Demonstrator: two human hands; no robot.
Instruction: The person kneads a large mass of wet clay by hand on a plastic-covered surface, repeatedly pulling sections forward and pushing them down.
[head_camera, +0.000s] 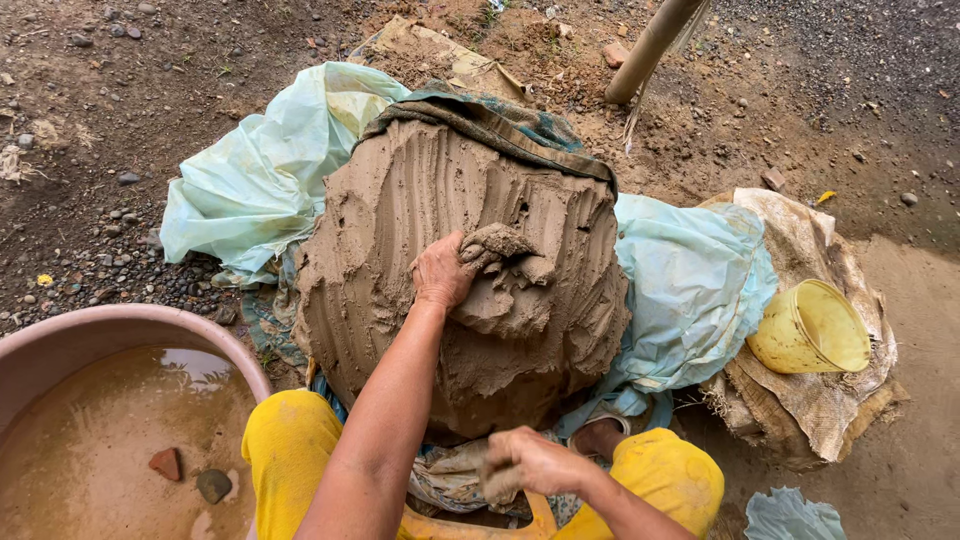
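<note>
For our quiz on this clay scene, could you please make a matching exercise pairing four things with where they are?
Things:
1. left hand
2. right hand
3. yellow bucket
4. basin

Places:
A. tipped on sacking at the right
B. digging into the clay mound
C. at the lower left, holding muddy water
D. closed on a bit of clay, near the knees

Pairs: 1-B, 2-D, 3-A, 4-C

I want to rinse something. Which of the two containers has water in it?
The pink basin at lower left: it holds muddy water with stones. The yellow bucket at right lies tipped on sacking, empty.
</note>
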